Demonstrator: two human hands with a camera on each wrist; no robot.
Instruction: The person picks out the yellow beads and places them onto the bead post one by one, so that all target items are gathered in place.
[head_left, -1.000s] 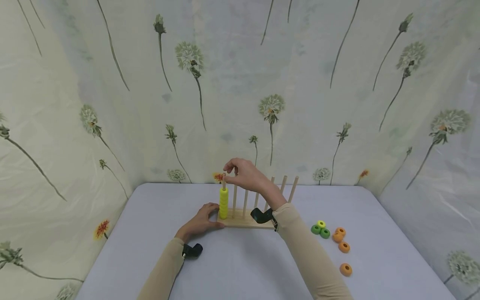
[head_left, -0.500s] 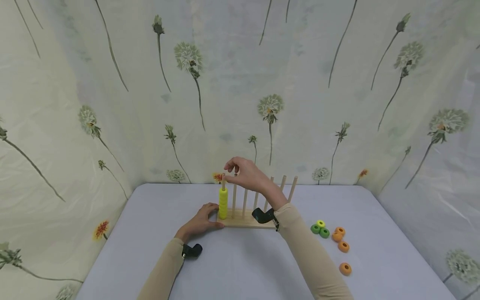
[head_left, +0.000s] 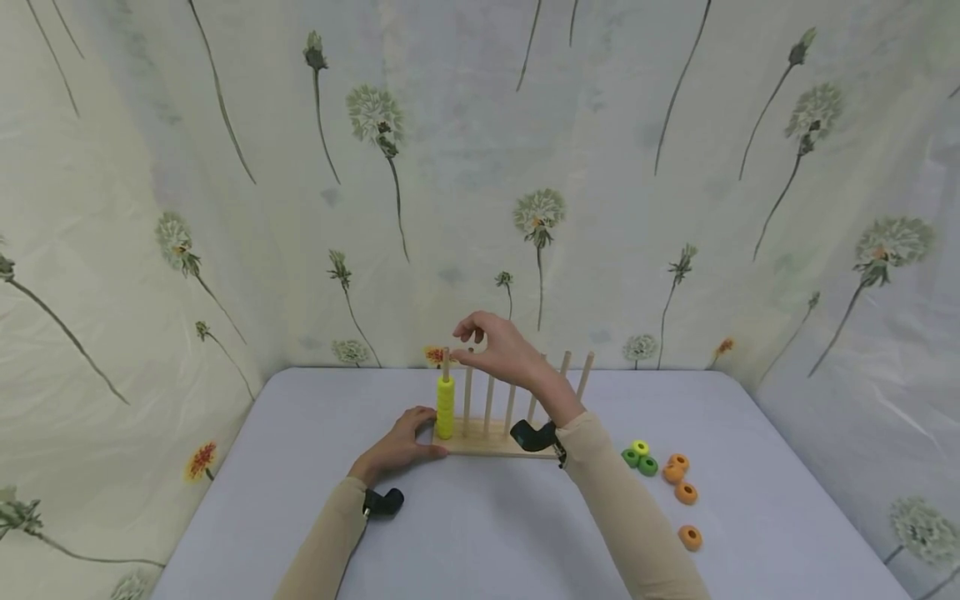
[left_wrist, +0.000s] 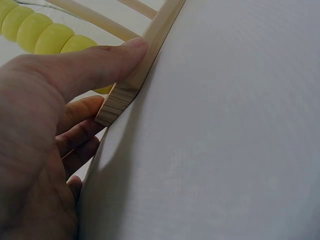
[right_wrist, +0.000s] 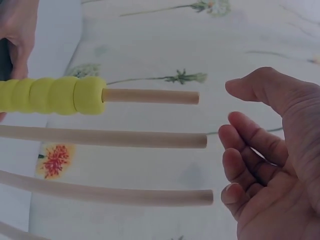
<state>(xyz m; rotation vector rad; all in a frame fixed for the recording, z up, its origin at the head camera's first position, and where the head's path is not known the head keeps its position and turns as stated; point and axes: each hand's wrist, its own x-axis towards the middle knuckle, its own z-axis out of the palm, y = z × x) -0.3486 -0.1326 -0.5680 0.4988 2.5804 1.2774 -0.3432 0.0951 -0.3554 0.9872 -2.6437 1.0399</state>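
A wooden peg stand (head_left: 491, 443) with a row of upright pegs stands near the back of the table. Several yellow beads (head_left: 446, 408) are stacked on its leftmost peg, whose bare tip (right_wrist: 150, 96) sticks out above them. My left hand (head_left: 401, 443) holds the left end of the stand's base (left_wrist: 150, 52), thumb on the front edge and fingers at the far side, as the left wrist view shows. My right hand (head_left: 498, 350) hovers by the peg tops with fingers loosely bent and thumb apart. Nothing is between its fingers (right_wrist: 257, 135), and it stays clear of the pegs.
Right of the stand, loose beads lie on the white table (head_left: 465, 533): one yellow (head_left: 640, 447), two green beads (head_left: 648, 466) and several orange beads (head_left: 686, 493). One orange bead (head_left: 691, 537) lies nearer the front. A flower-patterned curtain (head_left: 450, 167) hangs behind the table.
My right hand has drawn slightly up and to the right, away from the top of the leftmost peg. The left hand keeps its place on the base.
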